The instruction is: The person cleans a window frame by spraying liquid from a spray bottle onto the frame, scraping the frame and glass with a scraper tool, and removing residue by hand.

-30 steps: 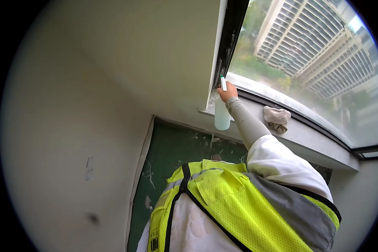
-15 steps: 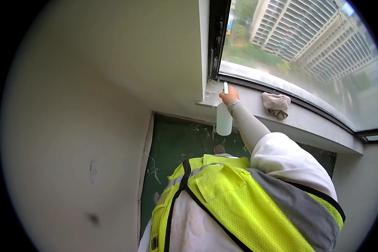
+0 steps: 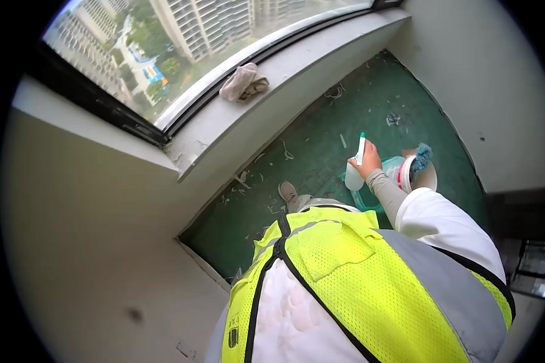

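Note:
My right hand [image 3: 370,161] is wrapped round the neck of a white spray bottle [image 3: 354,178] with a green-tipped nozzle, held out over the floor. Behind the hand, a white bucket [image 3: 402,172] and a teal basin [image 3: 366,201] are partly covered by my hand and sleeve. A fluffy blue duster head [image 3: 422,157] rests at the bucket's rim. On the window sill [image 3: 290,63] lies a crumpled beige cloth [image 3: 244,83], away from the hand. My left hand is not in view.
The green floor [image 3: 312,124] carries scraps and strips of debris. A dark-framed window [image 3: 209,92] runs above the sill, with tall buildings outside. Pale walls [image 3: 478,78] stand on both sides. One of my shoes [image 3: 287,192] shows below the sill.
The view has swung to the right, bringing the bucket, basin and duster into sight. My right hand has moved away from the window corner with the spray bottle, while the cloth remains on the sill.

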`<state>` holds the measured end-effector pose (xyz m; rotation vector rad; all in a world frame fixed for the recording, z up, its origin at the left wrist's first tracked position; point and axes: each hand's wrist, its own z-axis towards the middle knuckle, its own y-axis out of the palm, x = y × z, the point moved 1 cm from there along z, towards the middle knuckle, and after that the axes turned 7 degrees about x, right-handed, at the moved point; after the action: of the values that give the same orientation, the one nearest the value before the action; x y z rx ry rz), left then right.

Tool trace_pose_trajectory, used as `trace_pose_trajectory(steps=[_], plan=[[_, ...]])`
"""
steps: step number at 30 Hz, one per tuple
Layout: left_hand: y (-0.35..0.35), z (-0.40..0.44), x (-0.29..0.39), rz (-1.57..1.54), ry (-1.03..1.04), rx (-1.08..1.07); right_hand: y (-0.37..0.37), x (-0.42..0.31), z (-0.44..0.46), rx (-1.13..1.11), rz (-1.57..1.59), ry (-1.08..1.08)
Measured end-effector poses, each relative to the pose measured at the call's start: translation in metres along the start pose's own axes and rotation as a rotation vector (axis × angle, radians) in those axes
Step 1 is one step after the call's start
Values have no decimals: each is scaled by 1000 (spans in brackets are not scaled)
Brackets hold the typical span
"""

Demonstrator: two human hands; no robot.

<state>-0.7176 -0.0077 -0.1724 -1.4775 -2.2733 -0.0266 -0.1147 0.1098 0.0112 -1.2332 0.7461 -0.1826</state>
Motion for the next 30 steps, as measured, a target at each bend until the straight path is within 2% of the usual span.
trace_pose_trajectory(steps=[5, 7, 9, 12, 14, 15, 16, 17, 18, 19, 20, 21, 22, 23, 24, 25, 26, 27, 28, 29, 30], plan=[[58, 21, 71, 332, 43, -122, -126, 140, -60, 478, -37, 630], [87, 15, 82, 404, 55, -145, -145, 199, -88, 713, 11, 769], [117, 6, 81, 438, 64, -173, -153, 247, -106, 874, 47, 852], [161, -3, 62, 444, 66, -236, -153, 301, -105, 969, 150, 881], [182, 7, 42, 426, 67, -360, -147, 315, -87, 967, 206, 865], [181, 36, 30, 419, 86, -510, -127, 341, -79, 926, 78, 800], [232, -98, 26, 319, 40, -311, -114, 356, -71, 742, 139, 868], [252, -119, 17, 279, 11, -329, -101, 362, -64, 623, 59, 803], [275, -153, 10, 216, -24, -328, -88, 373, -59, 413, 129, 834], [290, -159, 1, 300, 106, -421, -61, 404, -65, 349, 214, 695], [313, -199, -2, 310, 223, -457, -65, 393, -65, 208, 210, 704], [327, -216, -5, 286, 254, -459, -77, 364, -63, 286, -52, 634], [343, -255, -2, 284, 329, -451, -68, 376, -66, 300, -133, 687], [352, -266, 0, 302, 398, -515, -62, 378, -71, 394, -166, 572], [361, -278, 1, 288, 470, -530, -68, 358, -69, 427, -94, 430], [370, -290, 3, 294, 530, -555, -66, 331, -66, 342, 57, 450], [377, -308, 8, 299, 633, -509, -49, 315, -64, 261, 432, 432], [385, -327, 11, 309, 729, -467, -43, 284, -58, 58, 679, 438], [393, -337, 14, 261, 841, -478, -28, 261, -48, -291, 856, 445], [400, -349, 17, 209, 921, -493, -30, 216, -36, -531, 1011, 402], [409, -355, 19, 121, 963, -559, -35, 167, -24, -666, 1119, 336]])
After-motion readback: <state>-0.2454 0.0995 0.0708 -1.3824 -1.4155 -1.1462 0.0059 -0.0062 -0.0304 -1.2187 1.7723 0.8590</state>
